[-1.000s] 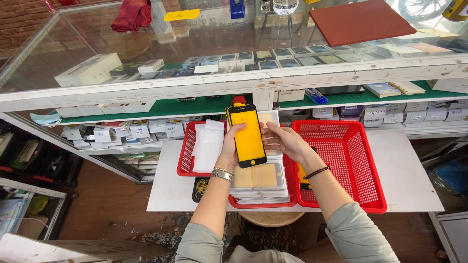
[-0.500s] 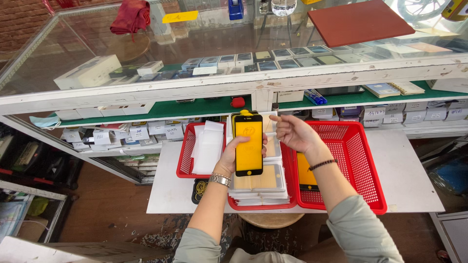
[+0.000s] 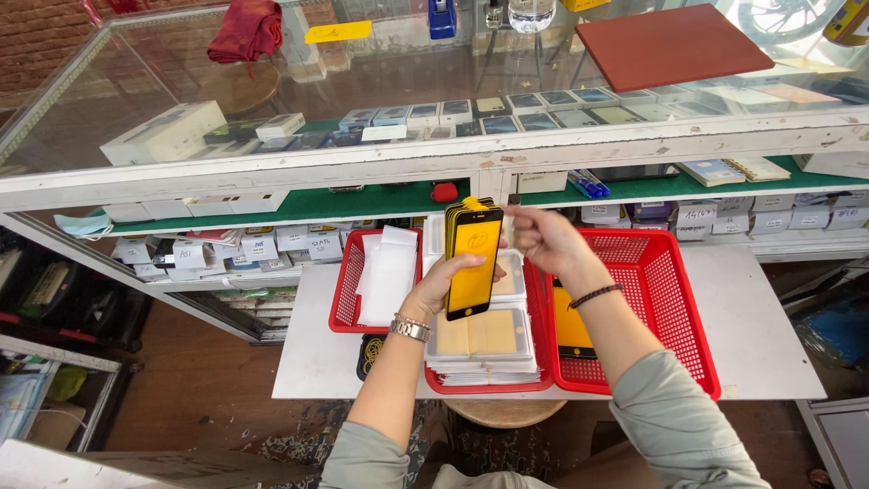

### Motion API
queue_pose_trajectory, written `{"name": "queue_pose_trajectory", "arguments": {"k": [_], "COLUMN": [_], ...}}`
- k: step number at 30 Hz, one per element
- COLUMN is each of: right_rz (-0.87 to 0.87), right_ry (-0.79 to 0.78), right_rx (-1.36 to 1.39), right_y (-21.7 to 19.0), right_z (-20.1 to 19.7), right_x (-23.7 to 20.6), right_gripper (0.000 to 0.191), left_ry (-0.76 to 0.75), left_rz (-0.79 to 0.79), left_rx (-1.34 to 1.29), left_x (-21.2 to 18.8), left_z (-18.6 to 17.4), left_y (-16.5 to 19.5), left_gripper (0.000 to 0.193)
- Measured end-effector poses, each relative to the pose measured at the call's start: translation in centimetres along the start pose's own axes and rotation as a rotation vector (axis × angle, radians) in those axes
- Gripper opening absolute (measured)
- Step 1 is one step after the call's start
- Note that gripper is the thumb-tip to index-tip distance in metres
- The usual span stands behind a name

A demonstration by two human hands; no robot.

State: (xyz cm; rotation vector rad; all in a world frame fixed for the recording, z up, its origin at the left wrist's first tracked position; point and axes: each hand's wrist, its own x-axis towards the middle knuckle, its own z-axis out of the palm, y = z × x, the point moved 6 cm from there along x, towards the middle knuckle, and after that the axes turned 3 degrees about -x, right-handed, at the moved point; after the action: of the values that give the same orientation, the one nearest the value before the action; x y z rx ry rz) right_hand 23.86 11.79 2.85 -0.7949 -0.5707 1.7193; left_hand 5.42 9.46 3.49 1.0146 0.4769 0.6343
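Note:
My left hand [image 3: 450, 279] holds a stack of yellow, black-bordered phone screen protectors [image 3: 473, 263] upright over the middle red basket [image 3: 489, 384]. My right hand [image 3: 541, 237] is beside the stack's top right edge, fingers pinched at the back of it. A watch is on my left wrist, a dark bracelet on my right. Under the hands lie piles of clear plastic cases [image 3: 481, 342] in the middle basket. One more yellow protector [image 3: 571, 330] lies in the right red basket [image 3: 670, 299], partly hidden by my right forearm.
A left red basket [image 3: 346, 290] holds white sleeves [image 3: 387, 272]. All baskets sit on a white table [image 3: 769, 335]. Behind it stands a glass counter [image 3: 453, 163] with small boxes, a red cloth [image 3: 246, 29] and a red-brown board [image 3: 670, 41] on top.
The stack in my left hand has shifted slightly down and right. My right hand has risen from the stack's right side toward its top edge.

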Motion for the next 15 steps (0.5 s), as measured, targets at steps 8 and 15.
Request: {"name": "queue_pose_trajectory", "arguments": {"k": [8, 15], "right_rz": [-0.617, -0.687], "right_ry": [-0.032, -0.126], "right_rx": [-0.850, -1.298], "right_y": [-2.1, -2.7], "right_z": [6.2, 12.7], "right_x": [-3.5, -6.5], "right_gripper": [0.069, 0.077], "left_ry": [0.511, 0.393], "left_rz": [0.534, 0.529], "left_rx": [0.506, 0.660], "left_x": [2.9, 0.9], "left_z": [-2.0, 0.0], "left_y": [0.8, -0.4], "left_gripper": [0.047, 0.066]}}
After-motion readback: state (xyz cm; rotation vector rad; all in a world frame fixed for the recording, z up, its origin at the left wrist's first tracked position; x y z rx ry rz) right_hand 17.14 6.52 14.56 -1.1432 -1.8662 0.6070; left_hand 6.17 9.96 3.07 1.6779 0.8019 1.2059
